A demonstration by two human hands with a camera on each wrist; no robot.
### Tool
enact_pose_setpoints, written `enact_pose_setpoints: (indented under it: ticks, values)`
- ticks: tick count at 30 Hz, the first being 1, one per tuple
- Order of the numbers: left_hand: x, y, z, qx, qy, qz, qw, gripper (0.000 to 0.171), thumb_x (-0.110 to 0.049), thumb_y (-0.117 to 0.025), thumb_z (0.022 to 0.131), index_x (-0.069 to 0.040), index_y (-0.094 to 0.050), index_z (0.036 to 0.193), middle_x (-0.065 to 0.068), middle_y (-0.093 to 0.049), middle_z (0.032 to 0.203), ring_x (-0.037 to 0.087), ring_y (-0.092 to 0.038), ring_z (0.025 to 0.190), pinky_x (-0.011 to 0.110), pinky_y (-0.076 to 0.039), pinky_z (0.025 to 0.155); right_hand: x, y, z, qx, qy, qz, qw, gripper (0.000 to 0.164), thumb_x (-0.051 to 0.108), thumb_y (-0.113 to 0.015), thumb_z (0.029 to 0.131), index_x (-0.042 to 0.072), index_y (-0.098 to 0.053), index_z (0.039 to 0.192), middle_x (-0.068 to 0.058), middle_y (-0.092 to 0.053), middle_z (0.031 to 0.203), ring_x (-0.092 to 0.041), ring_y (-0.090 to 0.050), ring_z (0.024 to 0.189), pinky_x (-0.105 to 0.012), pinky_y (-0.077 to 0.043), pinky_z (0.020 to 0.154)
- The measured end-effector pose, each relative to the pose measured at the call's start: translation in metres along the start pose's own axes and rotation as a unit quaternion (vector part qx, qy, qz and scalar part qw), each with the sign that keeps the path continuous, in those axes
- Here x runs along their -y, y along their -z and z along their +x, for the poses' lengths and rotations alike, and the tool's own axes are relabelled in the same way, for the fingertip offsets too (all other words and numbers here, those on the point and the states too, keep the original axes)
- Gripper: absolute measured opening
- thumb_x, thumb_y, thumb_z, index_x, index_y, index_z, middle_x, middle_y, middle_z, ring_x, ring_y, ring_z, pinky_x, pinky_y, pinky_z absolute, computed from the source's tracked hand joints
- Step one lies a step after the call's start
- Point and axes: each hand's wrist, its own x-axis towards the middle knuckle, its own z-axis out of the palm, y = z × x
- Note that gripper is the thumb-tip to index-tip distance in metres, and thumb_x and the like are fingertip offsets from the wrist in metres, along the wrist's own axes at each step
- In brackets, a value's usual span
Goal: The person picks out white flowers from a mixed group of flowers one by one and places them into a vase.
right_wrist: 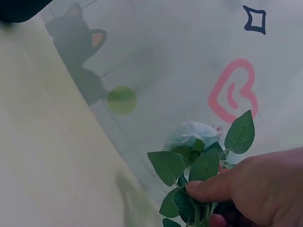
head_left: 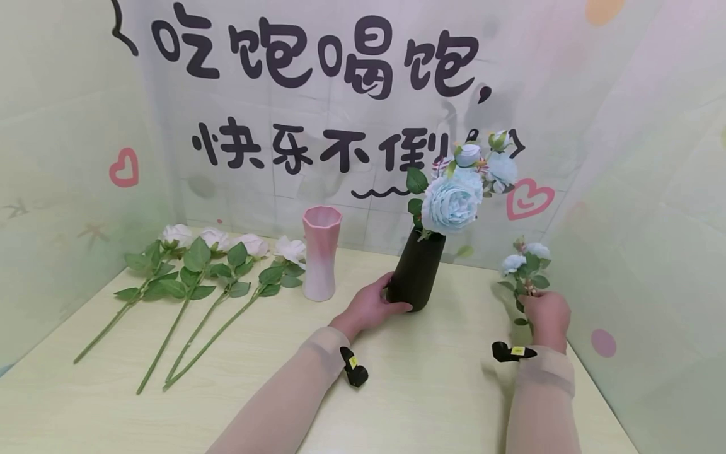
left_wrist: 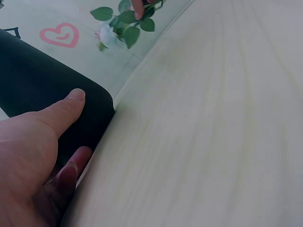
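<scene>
My left hand point(head_left: 370, 308) grips the black vase point(head_left: 416, 272) low down, thumb toward the near side. The vase leans to the right, and its base is close over the table or on it. Large light blue flowers point(head_left: 452, 203) with green leaves stand in its mouth. In the left wrist view the thumb lies along the dark vase wall point(left_wrist: 57, 80). Off to the right, my right hand point(head_left: 547, 315) pinches a leafy stem with small pale blue flowers point(head_left: 513, 263). The right wrist view shows thumb and fingers around the stems, below a pale blue bloom point(right_wrist: 191, 135).
A pink and white vase point(head_left: 321, 258) stands upright left of the black one. Several pale pink roses point(head_left: 212, 238) with long green stems lie side by side on the left of the wooden table point(head_left: 255, 378). A printed curtain point(head_left: 283, 82) hangs behind and at both sides.
</scene>
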Motion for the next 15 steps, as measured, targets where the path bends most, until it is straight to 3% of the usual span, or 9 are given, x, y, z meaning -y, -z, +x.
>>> enact_pose_setpoints:
  ticks: [8,15]
  values:
    - [0.002,0.0,0.001,0.0,0.001,0.0,1.0,0.083,-0.051,-0.079,0.082,-0.024,-0.039,0.149,0.001,-0.06,0.123,0.008,-0.06,0.083,0.036,-0.049,0.087,0.023,0.019,-0.003,-0.1,0.066,0.067,0.991,0.04,0.026,-0.058,0.099,-0.006,-0.065,0.121,-0.025,-0.062,0.118,-0.041,-0.052,0.109,-0.053,-0.041,0.094]
    - [0.001,0.0,0.0,0.002,0.0,-0.001,1.0,0.082,-0.051,-0.079,0.082,-0.025,-0.039,0.149,0.0,-0.059,0.125,0.008,-0.06,0.084,0.036,-0.049,0.087,0.042,0.031,-0.009,-0.164,0.097,0.118,0.975,0.04,0.032,-0.059,0.099,0.0,-0.068,0.121,-0.019,-0.067,0.109,-0.027,-0.057,0.098,-0.038,-0.046,0.084]
